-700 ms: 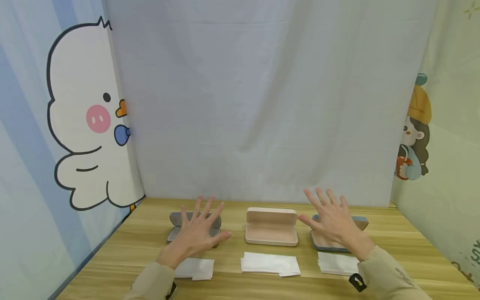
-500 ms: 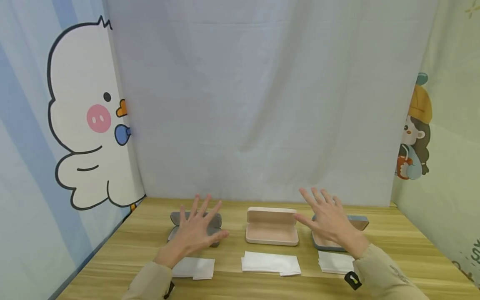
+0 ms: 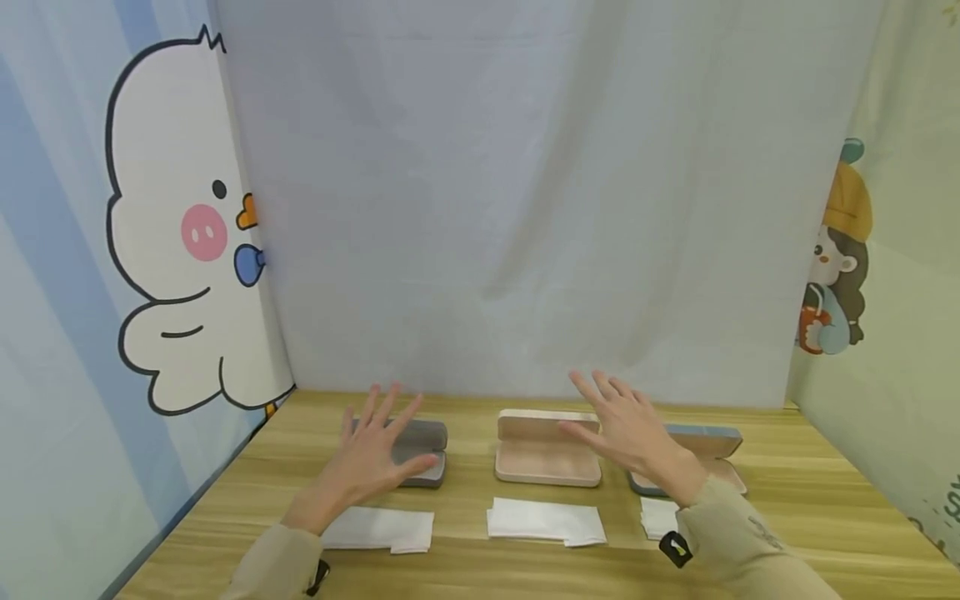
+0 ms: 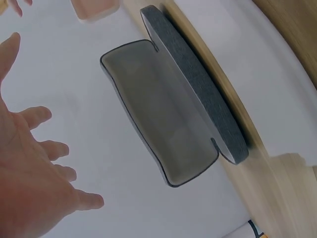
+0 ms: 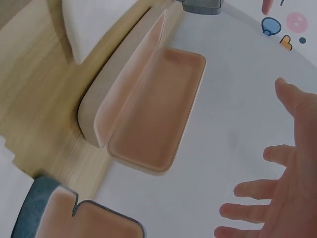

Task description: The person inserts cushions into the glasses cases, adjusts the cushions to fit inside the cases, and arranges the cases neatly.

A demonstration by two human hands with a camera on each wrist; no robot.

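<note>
Fingers spread and holding nothing, my left hand (image 3: 360, 462) is raised in front of the grey glasses case (image 3: 427, 454), overlapping its left part in the head view. That case stands with its lid up; the left wrist view shows its bare grey lining (image 4: 163, 109). My right hand (image 3: 630, 429), also with straight spread fingers and nothing in it, hovers between the cream glasses case (image 3: 547, 462) and the blue glasses case (image 3: 708, 437). Both cases have raised lids and pinkish linings. The right forearm hides part of the blue case.
Three folded white cloths lie in a row in front of the cases: a left cloth (image 3: 382, 529), a middle cloth (image 3: 543, 522) and a right cloth (image 3: 658, 518), partly behind the sleeve. A grey-white curtain (image 3: 525, 208) hangs behind the wooden table (image 3: 480, 575).
Both hands have drifted to the left with fingers still spread; the right hand now overlaps the cream case's edge. The head view has shifted slightly. The cases and cloths stay in place.
</note>
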